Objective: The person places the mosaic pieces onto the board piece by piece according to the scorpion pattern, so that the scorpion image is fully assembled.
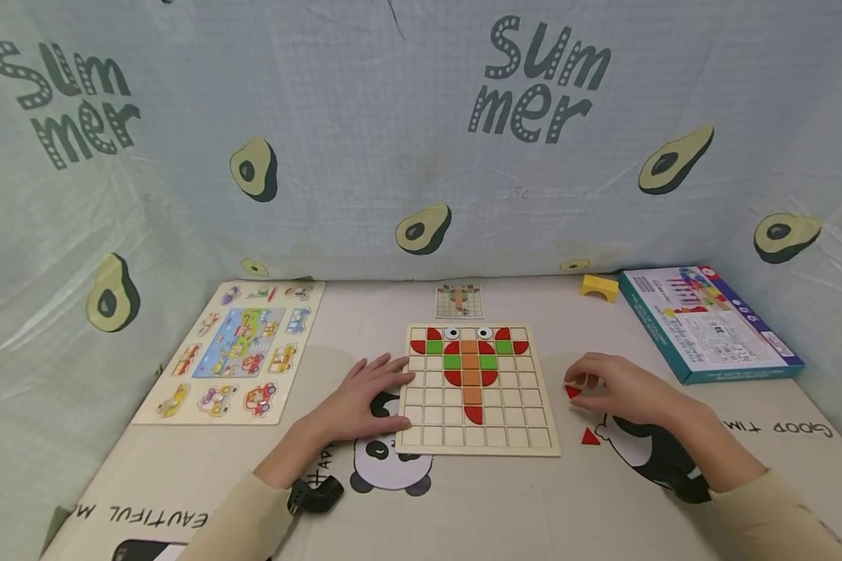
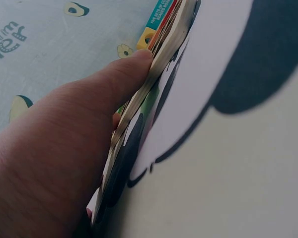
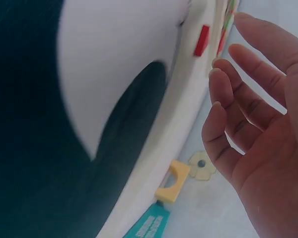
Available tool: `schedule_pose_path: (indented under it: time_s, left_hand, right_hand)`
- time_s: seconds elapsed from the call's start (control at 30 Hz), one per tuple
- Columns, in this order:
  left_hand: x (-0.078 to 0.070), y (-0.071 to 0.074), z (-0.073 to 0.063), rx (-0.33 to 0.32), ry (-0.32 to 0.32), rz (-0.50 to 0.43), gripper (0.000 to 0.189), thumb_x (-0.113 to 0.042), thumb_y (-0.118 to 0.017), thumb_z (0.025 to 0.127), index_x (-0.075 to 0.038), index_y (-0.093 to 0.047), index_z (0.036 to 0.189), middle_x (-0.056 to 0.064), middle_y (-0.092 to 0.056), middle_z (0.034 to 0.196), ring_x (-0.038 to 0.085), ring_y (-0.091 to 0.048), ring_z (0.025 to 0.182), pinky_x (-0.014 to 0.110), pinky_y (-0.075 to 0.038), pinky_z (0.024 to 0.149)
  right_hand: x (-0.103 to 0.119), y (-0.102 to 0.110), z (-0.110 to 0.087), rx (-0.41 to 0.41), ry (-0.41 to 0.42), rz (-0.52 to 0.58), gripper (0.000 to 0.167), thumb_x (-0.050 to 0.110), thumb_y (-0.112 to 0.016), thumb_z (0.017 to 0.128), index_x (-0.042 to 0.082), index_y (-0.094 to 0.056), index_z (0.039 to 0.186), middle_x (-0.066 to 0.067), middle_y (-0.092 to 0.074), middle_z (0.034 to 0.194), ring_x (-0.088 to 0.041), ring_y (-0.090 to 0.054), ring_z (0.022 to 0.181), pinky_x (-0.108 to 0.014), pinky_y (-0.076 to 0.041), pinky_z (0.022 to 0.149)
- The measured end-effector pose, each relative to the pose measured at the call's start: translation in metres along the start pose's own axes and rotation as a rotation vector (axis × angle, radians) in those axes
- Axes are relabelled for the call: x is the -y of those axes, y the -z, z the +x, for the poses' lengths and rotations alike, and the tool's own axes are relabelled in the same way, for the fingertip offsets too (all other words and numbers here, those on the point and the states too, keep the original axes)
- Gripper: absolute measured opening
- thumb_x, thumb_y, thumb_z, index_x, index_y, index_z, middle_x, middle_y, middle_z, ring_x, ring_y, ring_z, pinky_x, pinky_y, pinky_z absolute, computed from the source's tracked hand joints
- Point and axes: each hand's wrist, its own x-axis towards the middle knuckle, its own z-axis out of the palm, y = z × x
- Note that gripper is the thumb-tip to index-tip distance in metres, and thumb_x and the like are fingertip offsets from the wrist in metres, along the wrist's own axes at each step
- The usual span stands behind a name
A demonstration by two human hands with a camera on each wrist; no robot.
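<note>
Colours on my feed: pale wood, red, green, orange.

I see the grid board [image 1: 479,387], centre frame, in pale wood with red, green and orange tiles and two white eyes; two red pieces [image 1: 573,392] lie lower right on a cream mat [image 1: 505,499] printed with black-and-white pandas. Teal-edged box [image 1: 709,322] at right; yellow block [image 1: 599,287] beside it.

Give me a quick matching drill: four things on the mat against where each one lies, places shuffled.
Things:
1. grid board
2. vehicle puzzle
3. box
4. yellow block

Places:
A. far right, by the wall
B. centre, left hand on its edge
C. far left
D. at the back, just left of the box

Pairs: 1-B, 2-C, 3-A, 4-D
</note>
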Motion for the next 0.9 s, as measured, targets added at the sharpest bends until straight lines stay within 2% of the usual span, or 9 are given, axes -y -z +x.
schedule_pose_path:
  time_s: [0.23,0.47,0.67,0.9]
  left_hand:
    - [0.0,-0.001,-0.001,0.003,0.0,-0.003,0.074,-0.057,-0.07,0.088,-0.018,-0.053,0.149,0.002,-0.033,0.162,0.026,-0.014,0.153,0.052,-0.004,0.122]
    - [0.0,-0.002,-0.001,-0.002,0.002,0.004,0.074,-0.057,-0.071,0.088,-0.019,-0.052,0.149,0.0,-0.032,0.163,0.025,-0.014,0.153,0.051,-0.004,0.122]
    - [-0.001,-0.001,0.0,0.0,0.003,0.003,0.074,-0.057,-0.071,0.088,-0.019,-0.052,0.149,0.001,-0.032,0.163,0.025,-0.014,0.153,0.051,-0.004,0.122]
    - [0.0,-0.001,0.0,0.0,0.008,0.007,0.074,-0.058,-0.07,0.088,-0.02,-0.053,0.149,0.0,-0.032,0.163,0.025,-0.014,0.153,0.05,-0.004,0.122]
  right_hand:
    - [-0.007,-0.002,0.002,0.004,-0.012,-0.029,0.02,0.022,-0.078,0.09,0.011,-0.069,0.105,0.008,-0.06,0.092,-0.014,-0.054,0.085,-0.029,-0.053,0.076]
    - [-0.008,-0.007,0.006,-0.004,-0.025,-0.077,0.011,0.02,-0.077,0.09,0.016,-0.067,0.093,0.009,-0.056,0.083,-0.012,-0.051,0.077,-0.028,-0.049,0.067]
    - [-0.008,-0.007,0.006,0.008,-0.027,-0.053,0.011,0.015,-0.075,0.091,0.013,-0.068,0.098,0.007,-0.059,0.089,-0.014,-0.053,0.081,-0.028,-0.052,0.071]
    - [0.002,-0.004,0.013,-0.001,0.034,-0.021,0.014,0.009,-0.073,0.091,0.014,-0.068,0.103,0.009,-0.061,0.095,-0.014,-0.055,0.088,-0.03,-0.054,0.078]
